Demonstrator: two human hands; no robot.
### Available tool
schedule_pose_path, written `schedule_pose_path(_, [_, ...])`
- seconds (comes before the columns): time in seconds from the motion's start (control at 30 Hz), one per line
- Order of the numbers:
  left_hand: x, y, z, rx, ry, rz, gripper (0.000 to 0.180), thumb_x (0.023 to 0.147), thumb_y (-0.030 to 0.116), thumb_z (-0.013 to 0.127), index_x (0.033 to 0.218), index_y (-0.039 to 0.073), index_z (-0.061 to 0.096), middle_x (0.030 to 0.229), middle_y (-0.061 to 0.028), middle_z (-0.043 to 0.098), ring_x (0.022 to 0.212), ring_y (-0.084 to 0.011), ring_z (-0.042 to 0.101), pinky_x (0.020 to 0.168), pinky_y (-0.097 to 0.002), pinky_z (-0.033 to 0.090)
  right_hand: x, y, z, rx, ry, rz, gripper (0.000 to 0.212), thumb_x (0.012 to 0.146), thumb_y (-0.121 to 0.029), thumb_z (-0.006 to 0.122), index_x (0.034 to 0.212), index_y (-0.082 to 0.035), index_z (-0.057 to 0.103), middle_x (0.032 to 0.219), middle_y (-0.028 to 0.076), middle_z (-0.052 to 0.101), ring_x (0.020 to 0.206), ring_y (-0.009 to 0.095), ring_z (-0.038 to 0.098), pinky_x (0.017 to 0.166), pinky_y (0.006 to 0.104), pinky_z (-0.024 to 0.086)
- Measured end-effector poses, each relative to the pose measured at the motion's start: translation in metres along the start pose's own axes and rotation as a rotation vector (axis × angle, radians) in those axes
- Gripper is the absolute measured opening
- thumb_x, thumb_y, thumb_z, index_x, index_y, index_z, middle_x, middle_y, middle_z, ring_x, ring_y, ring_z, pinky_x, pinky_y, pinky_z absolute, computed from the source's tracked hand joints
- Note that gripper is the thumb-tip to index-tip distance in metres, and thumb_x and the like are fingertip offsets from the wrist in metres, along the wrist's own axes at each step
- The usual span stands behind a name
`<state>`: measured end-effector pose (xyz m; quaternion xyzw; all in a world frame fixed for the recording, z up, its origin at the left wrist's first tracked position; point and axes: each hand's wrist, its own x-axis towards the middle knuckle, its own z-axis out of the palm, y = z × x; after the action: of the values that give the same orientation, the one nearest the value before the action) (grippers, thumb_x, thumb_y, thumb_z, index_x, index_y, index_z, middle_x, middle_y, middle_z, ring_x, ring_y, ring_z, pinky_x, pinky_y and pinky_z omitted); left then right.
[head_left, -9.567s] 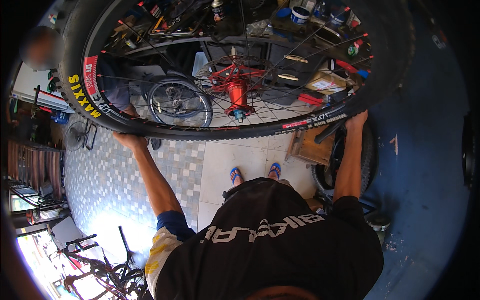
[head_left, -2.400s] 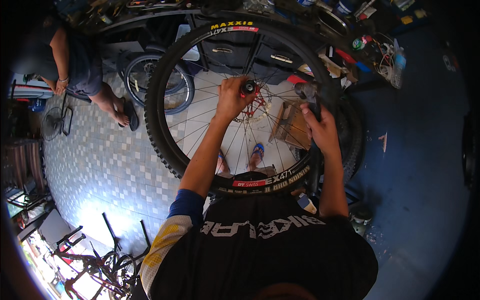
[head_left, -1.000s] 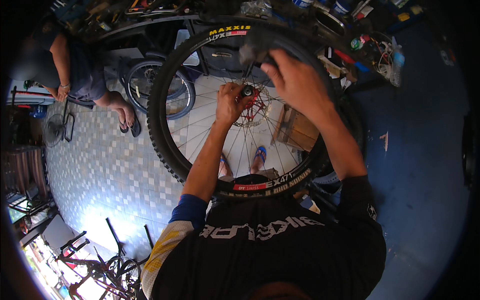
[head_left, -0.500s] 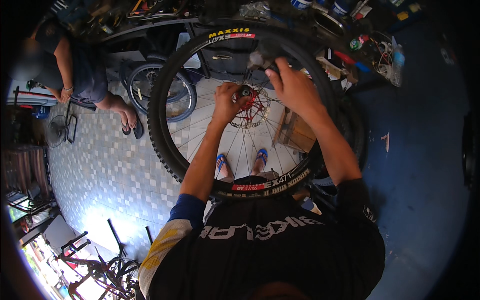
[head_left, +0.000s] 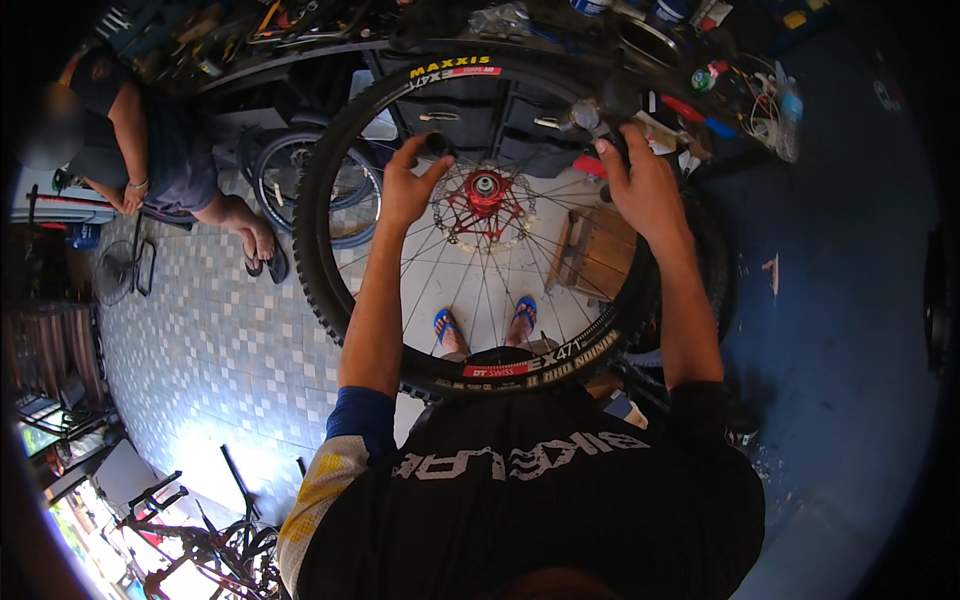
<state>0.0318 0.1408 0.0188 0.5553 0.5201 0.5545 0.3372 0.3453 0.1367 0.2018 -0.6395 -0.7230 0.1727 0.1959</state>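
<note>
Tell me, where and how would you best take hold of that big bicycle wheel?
Probably by the tyre, gripped from outside at its left and right edges: it is a thick ring with its face turned up. The near edge sits close to the black shirt, so it looks less handy. The red hub, ringed by a disc rotor, seems a poorer hold.

Free gap over red hub (head_left: 484,190), 2 hands (head_left: 404,190) (head_left: 650,195) either side

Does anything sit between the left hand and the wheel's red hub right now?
Nothing visible does. The left hand holds a small black piece to the upper left of the red hub, with a gap between; the hammer in the right hand is off to the right.
</note>
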Motion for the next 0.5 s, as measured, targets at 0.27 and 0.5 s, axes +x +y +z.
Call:
schedule_pose_path(0.27, [-0.009,-0.002,0.027,0.299,-0.317,0.085,0.049,0.085,0.015,0.086,0.131,0.010,0.071,0.122,-0.0114,0.074,0.117,-0.0311,0.063,0.106,-0.0421,0.047,-0.009,0.007,0.004,0.033,-0.021,-0.012,0.041,0.106,-0.039,0.060,0.129,-0.005,0.060,0.090,0.028,0.074,0.091,0.050,0.071,0.080,0.0576,0.055])
schedule_pose_path(0.5, [-0.009,-0.006,0.034,0.355,-0.403,0.034,0.053,0.084,0.011,0.084,0.135,0.014,0.069,0.125,-0.0131,0.073,0.116,-0.0346,0.063,0.105,-0.0443,0.048,-0.015,0.010,0.003,0.025,-0.077,0.014,0.040,0.106,-0.038,0.060,0.129,-0.006,0.061,0.094,0.026,0.075,0.093,0.048,0.072,0.082,0.0568,0.054])
